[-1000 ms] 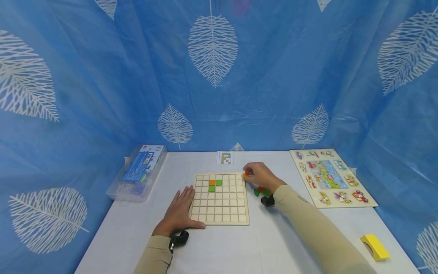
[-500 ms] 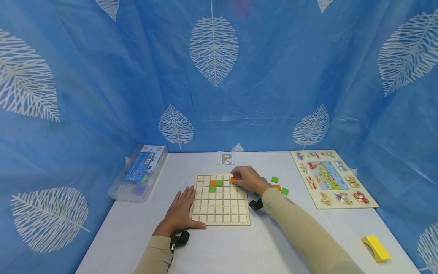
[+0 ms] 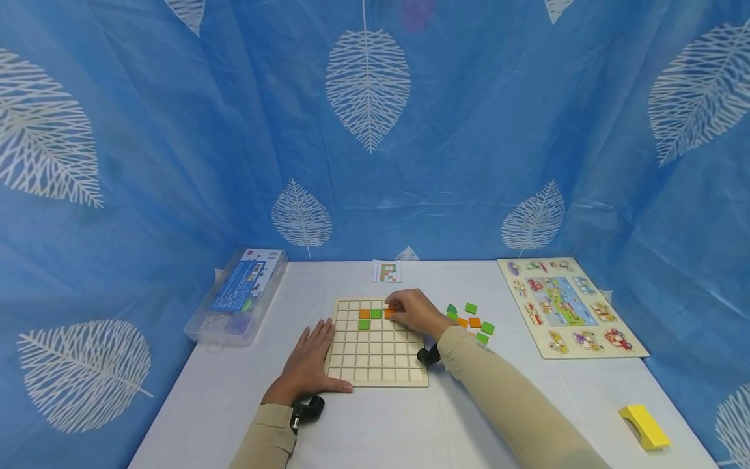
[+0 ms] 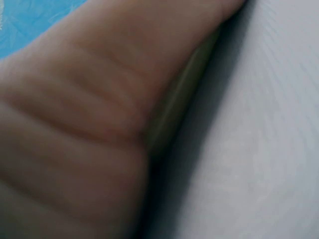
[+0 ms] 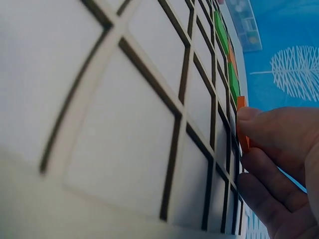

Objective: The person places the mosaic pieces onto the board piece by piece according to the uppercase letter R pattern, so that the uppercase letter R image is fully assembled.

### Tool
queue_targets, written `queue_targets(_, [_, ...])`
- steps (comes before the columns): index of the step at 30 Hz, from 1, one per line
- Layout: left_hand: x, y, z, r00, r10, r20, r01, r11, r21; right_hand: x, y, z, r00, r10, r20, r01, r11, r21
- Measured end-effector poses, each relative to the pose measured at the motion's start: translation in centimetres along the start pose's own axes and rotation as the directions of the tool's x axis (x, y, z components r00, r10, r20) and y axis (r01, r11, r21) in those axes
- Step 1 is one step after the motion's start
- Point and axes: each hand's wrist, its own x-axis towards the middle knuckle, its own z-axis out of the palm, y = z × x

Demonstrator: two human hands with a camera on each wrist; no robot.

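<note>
Looks like a screened-off tabletop nook, impossible to pin as home or lab — hung on three sides with blue leaf-print sheeting (image 3: pixel 451 150), furnished with white table (image 3: pixel 375 426), grid board (image 3: pixel 375 360) and picture puzzle (image 3: pixel 562 303).

No words or numbers can be read with certainty: on the clear plastic box (image 3: pixel 217 327) there is a blue-and-white label (image 3: pixel 239 288), which carries pale lines of print, a small red mark (image 3: pixel 250 253) and a barcode-like patch (image 3: pixel 258 268), all too small for reading.
</note>
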Motion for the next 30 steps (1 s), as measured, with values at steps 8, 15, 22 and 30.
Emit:
queue_targets(8, [-0.01, -0.11, 0.17, 1.000, -0.008, 0.007, 0.008, 1.000, 0.012, 0.03, -0.35, 0.70, 1.000, -0.010, -0.025, 0.011, 1.000, 0.003])
queue_targets(15, [0.04, -0.03, 0.09, 1.000, -0.016, 0.017, 0.016, 1.000, 0.006, 0.06, -0.48, 0.86, 0.999, -0.015, -0.051, 0.015, 1.000, -0.008])
queue_targets(22, [0.04, 0.17, 0.02, 1.000, -0.015, 0.001, 0.015, 1.000, -0.001, -0.16, -0.53, 0.81, 0.998, 0.004, -0.063, -0.004, 1.000, 0.009])
queue_targets(30, [-0.05, -0.05, 0.19, 1.000, -0.017, 0.005, 0.017, 1.000, 0.003, -0.67, -0.37, 0.48, 0.998, 0.040, -0.040, -0.040, 0.999, 0.007])
